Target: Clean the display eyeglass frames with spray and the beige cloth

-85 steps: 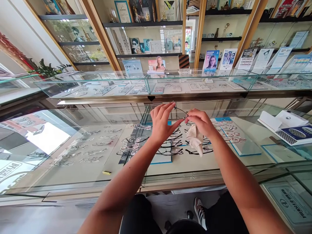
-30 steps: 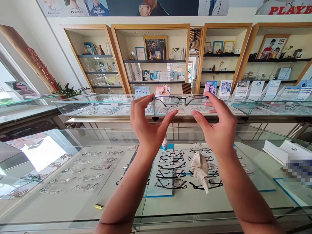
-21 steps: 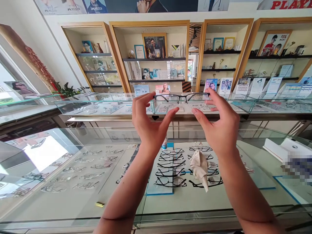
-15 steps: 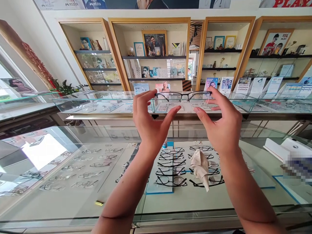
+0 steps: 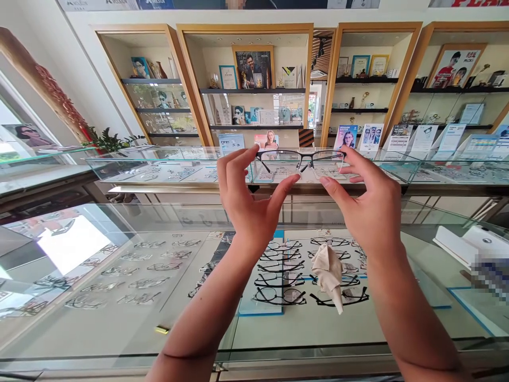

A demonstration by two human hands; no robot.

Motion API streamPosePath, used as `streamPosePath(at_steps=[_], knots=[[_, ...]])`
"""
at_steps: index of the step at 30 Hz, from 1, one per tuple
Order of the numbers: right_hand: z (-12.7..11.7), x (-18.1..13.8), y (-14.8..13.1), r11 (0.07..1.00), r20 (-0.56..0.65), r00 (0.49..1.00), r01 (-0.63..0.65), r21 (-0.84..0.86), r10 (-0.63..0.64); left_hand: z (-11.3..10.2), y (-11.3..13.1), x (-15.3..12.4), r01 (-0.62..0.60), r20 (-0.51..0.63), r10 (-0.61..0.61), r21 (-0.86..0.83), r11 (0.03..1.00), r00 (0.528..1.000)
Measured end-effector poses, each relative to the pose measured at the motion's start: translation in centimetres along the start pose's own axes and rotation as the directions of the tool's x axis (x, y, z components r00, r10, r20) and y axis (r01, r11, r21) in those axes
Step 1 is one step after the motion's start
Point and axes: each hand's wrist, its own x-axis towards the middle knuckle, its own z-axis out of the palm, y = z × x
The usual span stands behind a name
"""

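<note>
Eyeglasses held aloft by both hands

Eyeglasses, dark thin-rimmed, are held level and raised above the glass counter. The left end of the frame is pinched between fingers and thumb of the left hand; the right end is pinched likewise by the right hand, remaining fingers loosely spread. A crumpled cloth is seen below, lying on the glass over rows of display frames.

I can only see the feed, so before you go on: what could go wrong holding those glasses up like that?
The glasses are pinched only at their ends by the left hand and right hand, high over the glass counter; a slip could drop them onto it. Fingertips near the lenses may smudge them. The cloth lies on the counter, out of hand.
</note>
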Motion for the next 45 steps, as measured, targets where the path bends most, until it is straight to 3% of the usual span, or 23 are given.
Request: streamPosePath(at_steps=[16, 27, 45], knots=[[0.0, -0.2, 0.0, 0.998, -0.001, 1.000, 0.025, -0.057, -0.025, 0.7, -0.3, -0.2, -0.032, -0.045, 0.032, -0.004, 0.999, 0.998], [-0.4, -0.1, -0.6, 0.996, -0.030, 0.998, 0.052, -0.073, -0.054, 0.5, -0.2, 0.0, 0.106, 0.045, -0.105, -0.018, 0.994, 0.993], [-0.7, -0.2, -1.1, 0.994, -0.014, 0.998, 0.059, -0.090, -0.060, 0.2, -0.8, 0.3, 0.132, 0.105, -0.130, -0.004, 0.991, 0.986]])
